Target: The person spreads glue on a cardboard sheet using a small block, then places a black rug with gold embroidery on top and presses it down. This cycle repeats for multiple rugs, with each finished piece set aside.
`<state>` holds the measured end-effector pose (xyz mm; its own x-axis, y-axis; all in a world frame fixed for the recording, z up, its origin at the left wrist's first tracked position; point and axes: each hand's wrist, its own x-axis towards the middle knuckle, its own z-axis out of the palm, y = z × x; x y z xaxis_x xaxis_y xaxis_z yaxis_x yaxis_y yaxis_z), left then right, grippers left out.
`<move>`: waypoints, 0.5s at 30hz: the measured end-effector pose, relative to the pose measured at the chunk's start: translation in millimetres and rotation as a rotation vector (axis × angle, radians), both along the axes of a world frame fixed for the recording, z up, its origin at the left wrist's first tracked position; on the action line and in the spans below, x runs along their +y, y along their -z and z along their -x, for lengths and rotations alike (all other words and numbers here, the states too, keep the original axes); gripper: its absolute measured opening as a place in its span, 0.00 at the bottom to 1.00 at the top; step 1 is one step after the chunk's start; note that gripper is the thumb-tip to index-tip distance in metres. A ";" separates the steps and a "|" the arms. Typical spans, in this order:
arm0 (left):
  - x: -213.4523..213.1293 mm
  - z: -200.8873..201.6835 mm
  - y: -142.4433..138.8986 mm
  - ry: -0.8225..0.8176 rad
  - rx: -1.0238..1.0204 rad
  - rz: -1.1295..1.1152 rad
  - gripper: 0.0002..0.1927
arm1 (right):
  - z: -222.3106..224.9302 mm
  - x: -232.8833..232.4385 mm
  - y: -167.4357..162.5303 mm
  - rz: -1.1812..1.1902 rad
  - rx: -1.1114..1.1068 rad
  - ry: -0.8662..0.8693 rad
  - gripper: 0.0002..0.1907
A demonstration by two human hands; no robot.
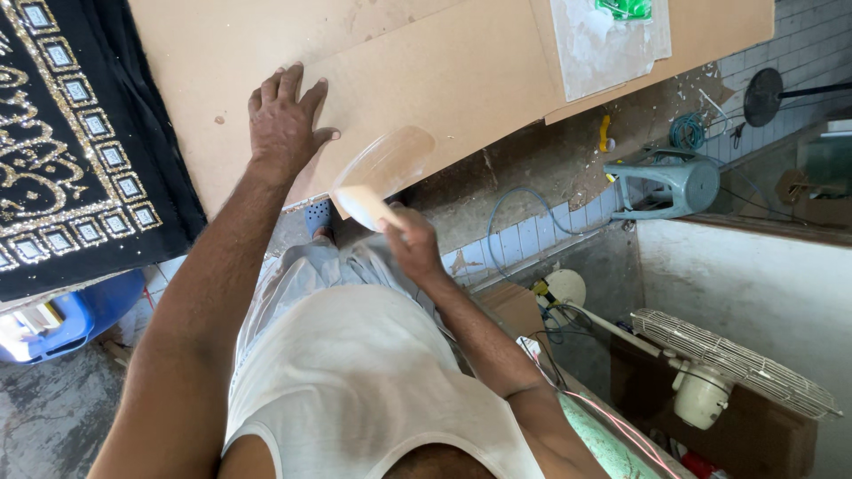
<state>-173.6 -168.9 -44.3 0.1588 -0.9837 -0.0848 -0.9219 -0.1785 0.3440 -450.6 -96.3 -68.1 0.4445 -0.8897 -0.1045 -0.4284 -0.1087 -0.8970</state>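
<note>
Far to the left of the hands hangs a black cloth (62, 151) with glittering gold trim. The left hand (282, 124) lies flat, fingers spread, pressing on a brown board (461, 71) that rests on the bench. Just right of it and nearer the body, the right hand (410, 244) is closed around a clear plastic container (377, 173), tilted at the board's edge. Well right of both hands stand a grey stool (670, 182) and a white fan (710, 372)
</note>
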 end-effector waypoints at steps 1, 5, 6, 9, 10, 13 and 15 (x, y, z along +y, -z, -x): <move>1.5 0.6 0.5 0.006 -0.006 0.025 0.44 | 3.3 -3.7 3.0 -0.245 -0.046 0.210 0.10; 21.5 6.2 3.2 -0.071 0.000 -0.037 0.41 | 14.6 -10.1 0.6 -0.729 -0.672 0.543 0.17; 30.1 7.9 3.9 -0.121 0.013 -0.086 0.42 | 20.1 -11.2 -1.7 -0.751 -0.711 0.504 0.18; 64.4 9.7 5.5 -0.301 0.285 -0.059 0.33 | 41.3 -25.1 -14.8 -0.654 -0.750 0.454 0.20; 73.3 10.0 6.4 -0.311 0.494 -0.212 0.30 | 50.2 -34.4 -18.6 -0.585 -0.750 0.457 0.20; 84.4 20.1 10.8 -0.361 0.866 -0.435 0.29 | 72.6 -63.8 -23.4 -0.444 -0.838 0.550 0.21; 75.5 29.5 12.9 -0.365 0.929 -0.499 0.30 | 79.2 -76.2 -22.8 -0.342 -0.768 0.633 0.19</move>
